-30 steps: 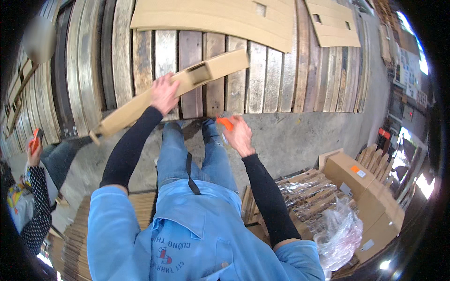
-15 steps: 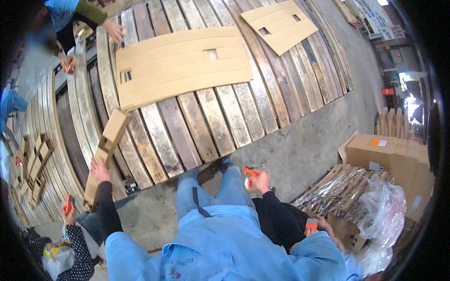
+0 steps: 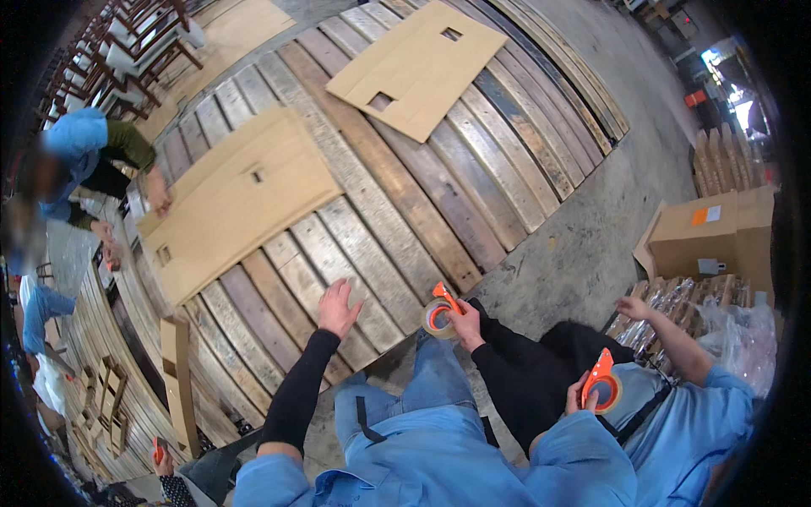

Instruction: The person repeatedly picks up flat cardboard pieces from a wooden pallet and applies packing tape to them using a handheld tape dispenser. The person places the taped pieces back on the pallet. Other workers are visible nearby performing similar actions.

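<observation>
My left hand (image 3: 340, 309) reaches over the wooden slats with its fingers apart and nothing in it. In my right hand (image 3: 465, 326), near the table's front edge, is an orange tape dispenser (image 3: 439, 311) carrying a roll of tape. Beyond my left hand a large flat cardboard sheet (image 3: 245, 203) with two cut-out holes lies on the slatted table (image 3: 384, 228). Farther off to the right rests a second cardboard sheet (image 3: 418, 68), also with two holes. A long folded cardboard piece (image 3: 177, 384) stands at the left, apart from my hands.
Across the table at the left, a person's hand (image 3: 158, 196) is at the large sheet's edge. To my right a co-worker holds another tape dispenser (image 3: 600, 384). Cardboard boxes (image 3: 718, 237) and plastic-wrapped stacks are beyond. Folded cardboard frames (image 3: 108, 389) lie at far left.
My left hand has let go of the long folded cardboard piece and moved right over the slats. My view has turned. The co-worker at right has come further into view.
</observation>
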`<state>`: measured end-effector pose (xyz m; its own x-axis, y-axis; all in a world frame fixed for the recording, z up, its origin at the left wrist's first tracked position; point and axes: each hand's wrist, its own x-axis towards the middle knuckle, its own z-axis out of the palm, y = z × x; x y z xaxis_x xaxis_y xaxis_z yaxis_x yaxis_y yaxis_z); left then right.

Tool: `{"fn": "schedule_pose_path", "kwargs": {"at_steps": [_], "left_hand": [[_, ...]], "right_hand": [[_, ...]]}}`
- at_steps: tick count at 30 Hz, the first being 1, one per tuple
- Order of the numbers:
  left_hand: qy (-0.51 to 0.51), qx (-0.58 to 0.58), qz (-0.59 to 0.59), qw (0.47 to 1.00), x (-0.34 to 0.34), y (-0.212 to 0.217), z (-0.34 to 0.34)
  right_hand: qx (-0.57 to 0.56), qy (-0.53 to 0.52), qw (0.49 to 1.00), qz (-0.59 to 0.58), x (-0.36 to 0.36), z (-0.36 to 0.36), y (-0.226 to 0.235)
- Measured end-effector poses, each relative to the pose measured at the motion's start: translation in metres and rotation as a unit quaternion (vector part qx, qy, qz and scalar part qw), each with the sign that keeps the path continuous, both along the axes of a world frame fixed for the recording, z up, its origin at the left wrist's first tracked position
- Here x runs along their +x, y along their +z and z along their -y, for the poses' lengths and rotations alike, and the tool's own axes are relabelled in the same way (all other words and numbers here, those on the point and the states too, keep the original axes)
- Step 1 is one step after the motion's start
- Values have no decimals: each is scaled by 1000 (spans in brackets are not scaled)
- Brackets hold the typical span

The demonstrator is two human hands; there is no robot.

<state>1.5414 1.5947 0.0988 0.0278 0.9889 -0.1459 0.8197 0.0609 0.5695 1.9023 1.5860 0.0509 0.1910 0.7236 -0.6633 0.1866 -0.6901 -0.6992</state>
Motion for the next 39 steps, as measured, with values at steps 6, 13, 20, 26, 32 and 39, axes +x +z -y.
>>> {"fn": "schedule_pose_path", "kwargs": {"at_steps": [6, 13, 20, 26, 32, 39], "left_hand": [[-17, 120, -77, 990, 95, -32, -254], [-15, 55, -283, 958, 150, -38, -471], [-147, -27, -236, 960, 127, -49, -517], [-35, 114, -262, 958, 64, -15, -483], [104, 78, -325, 937, -41, 57, -298], [179, -17, -291, 940, -77, 76, 51]], "right_hand": [[34, -3, 999, -30, 26, -81, 28], [-22, -12, 998, -62, 96, -97, 5], [-57, 11, 997, -59, 137, -106, 25], [-39, 20, 998, -43, 144, -113, 38], [63, 26, 992, -108, 124, -118, 37], [103, -51, 984, -133, 54, -137, -12]]}}
